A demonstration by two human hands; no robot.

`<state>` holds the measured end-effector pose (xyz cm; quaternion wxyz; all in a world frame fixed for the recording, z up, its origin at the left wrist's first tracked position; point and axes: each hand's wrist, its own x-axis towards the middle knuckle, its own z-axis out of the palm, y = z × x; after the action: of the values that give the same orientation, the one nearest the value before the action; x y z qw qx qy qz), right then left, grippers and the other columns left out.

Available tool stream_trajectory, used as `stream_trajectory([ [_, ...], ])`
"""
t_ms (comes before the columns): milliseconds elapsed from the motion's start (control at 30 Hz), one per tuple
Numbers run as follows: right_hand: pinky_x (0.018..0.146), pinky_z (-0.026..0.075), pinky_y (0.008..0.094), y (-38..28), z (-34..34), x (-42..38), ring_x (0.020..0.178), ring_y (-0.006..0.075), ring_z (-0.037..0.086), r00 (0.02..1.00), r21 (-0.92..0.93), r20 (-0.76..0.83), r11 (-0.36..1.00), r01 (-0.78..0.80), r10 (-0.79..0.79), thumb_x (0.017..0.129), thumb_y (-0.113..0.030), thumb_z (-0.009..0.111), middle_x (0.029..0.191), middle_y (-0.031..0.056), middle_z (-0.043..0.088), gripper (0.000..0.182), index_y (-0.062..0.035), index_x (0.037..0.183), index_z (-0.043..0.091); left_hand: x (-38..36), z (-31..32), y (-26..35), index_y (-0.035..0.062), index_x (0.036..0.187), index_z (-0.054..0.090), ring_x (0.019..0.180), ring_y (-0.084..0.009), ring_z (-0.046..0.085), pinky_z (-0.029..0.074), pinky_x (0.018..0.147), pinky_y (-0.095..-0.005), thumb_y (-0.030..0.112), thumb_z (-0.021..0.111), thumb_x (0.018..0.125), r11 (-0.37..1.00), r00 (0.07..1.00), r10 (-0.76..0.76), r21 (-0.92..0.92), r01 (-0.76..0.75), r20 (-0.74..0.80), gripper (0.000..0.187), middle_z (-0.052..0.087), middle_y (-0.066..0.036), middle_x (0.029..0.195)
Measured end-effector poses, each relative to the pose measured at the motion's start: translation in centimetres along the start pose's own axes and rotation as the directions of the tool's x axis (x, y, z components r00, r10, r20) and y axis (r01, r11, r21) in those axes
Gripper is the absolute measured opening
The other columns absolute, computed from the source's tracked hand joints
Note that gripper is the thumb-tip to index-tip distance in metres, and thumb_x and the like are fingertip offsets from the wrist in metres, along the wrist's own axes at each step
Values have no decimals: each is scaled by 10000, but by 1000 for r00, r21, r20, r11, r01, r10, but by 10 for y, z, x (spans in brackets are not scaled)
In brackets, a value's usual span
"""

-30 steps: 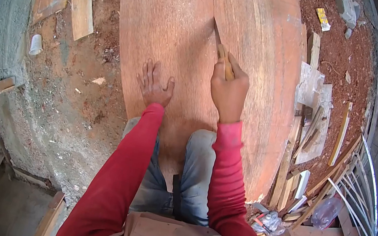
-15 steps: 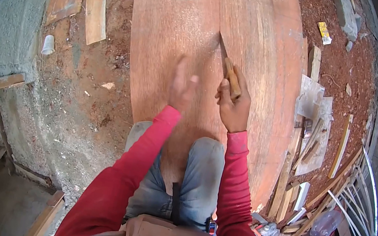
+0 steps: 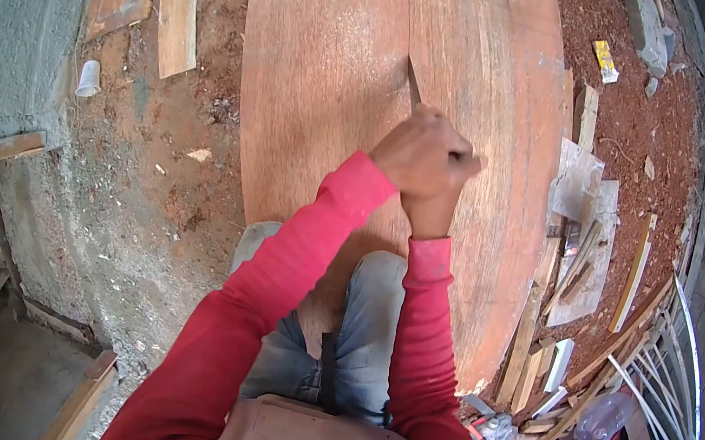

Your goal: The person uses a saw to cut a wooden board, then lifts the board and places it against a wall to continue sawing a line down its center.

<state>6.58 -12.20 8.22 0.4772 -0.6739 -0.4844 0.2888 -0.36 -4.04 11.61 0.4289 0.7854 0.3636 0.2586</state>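
Note:
A knife with a narrow dark blade (image 3: 412,83) points away from me over the reddish plywood sheet (image 3: 325,55). Its tip meets the sheet where a thin dark line begins and runs to the far edge. The wooden handle is covered by my hands. My left hand (image 3: 421,150) is closed over the handle and the right hand, slightly blurred. Behind it, my right hand (image 3: 431,210) is mostly hidden; only its wrist side shows, and it grips the handle. My knees, in jeans (image 3: 376,300), are at the near part of the sheet.
Left of the sheet lie planks (image 3: 181,1) and a white plastic cup (image 3: 89,78) on dirt. On the right are wood offcuts (image 3: 634,274), a yellow packet (image 3: 603,61), pale strips (image 3: 661,397) and a clear plastic bag (image 3: 605,421). A concrete wall (image 3: 38,23) stands at left.
My left hand has moved right, from beside the knife onto its handle, and closed over my right hand. The blade has stayed almost where it was.

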Motion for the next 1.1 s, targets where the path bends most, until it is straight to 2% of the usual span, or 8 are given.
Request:
stream_trajectory([
  [300,824,510,402,-19,-7,4,952,307,631,992,-245,118,967,69,-41,794,-67,724,1050,206,613,387,84,1089,525,-3,-5,12,43,655,663,664,-343,592,419,805,-368,310,674,789,943,984,-149,-286,170,96,299,599,-178,623],
  [367,799,509,415,-17,-12,-5,919,333,631,994,-139,52,985,103,-97,782,-68,722,1025,203,613,401,86,1093,522,-18,-4,31,16,597,650,535,-319,613,481,549,-353,275,658,789,961,968,205,-156,-227,-148,322,616,-196,616],
  [533,863,499,401,-4,-10,-16,1040,326,591,996,-203,32,975,88,-83,793,-5,691,1143,200,576,425,70,1178,528,-5,2,2,-29,612,609,505,-319,547,441,536,-370,178,681,746,974,1000,3,-224,-6,-15,256,537,-231,602],
  [700,914,485,400,-42,-22,-25,1104,336,582,987,-117,20,980,162,-160,798,-28,697,1186,206,577,484,48,1237,506,-23,7,33,-34,612,610,492,-325,547,444,532,-368,161,665,752,935,977,150,-298,-190,-153,246,550,-221,602],
  [800,939,480,395,-2,-15,-14,1147,327,576,999,-86,34,996,15,-12,801,-22,696,1230,208,576,519,60,1274,497,-2,2,12,-15,588,612,507,-326,576,460,533,-363,201,690,743,979,993,-113,-168,115,25,277,575,-207,587],
  [900,971,465,385,-8,-27,-27,1181,303,562,993,-274,116,960,58,-27,800,-17,700,1233,202,578,519,73,1268,494,-21,6,43,-19,588,610,508,-317,583,454,520,-357,222,695,757,965,994,82,-243,-98,-72,306,584,-205,586],
  [967,981,456,378,-31,-28,-32,1182,305,553,997,116,49,991,-66,60,792,-20,699,1233,199,566,552,63,1286,467,-26,3,53,-27,599,632,494,-295,588,453,509,-358,228,710,754,973,991,96,-200,-114,-96,308,590,-204,581],
  [1100,1007,446,364,-1,-24,-14,1198,295,544,985,-216,122,972,-93,122,797,-7,708,1289,181,537,621,46,1346,423,-6,10,23,-19,595,662,470,-284,588,465,510,-358,239,715,754,957,998,-28,-288,40,47,308,607,-194,575],
])
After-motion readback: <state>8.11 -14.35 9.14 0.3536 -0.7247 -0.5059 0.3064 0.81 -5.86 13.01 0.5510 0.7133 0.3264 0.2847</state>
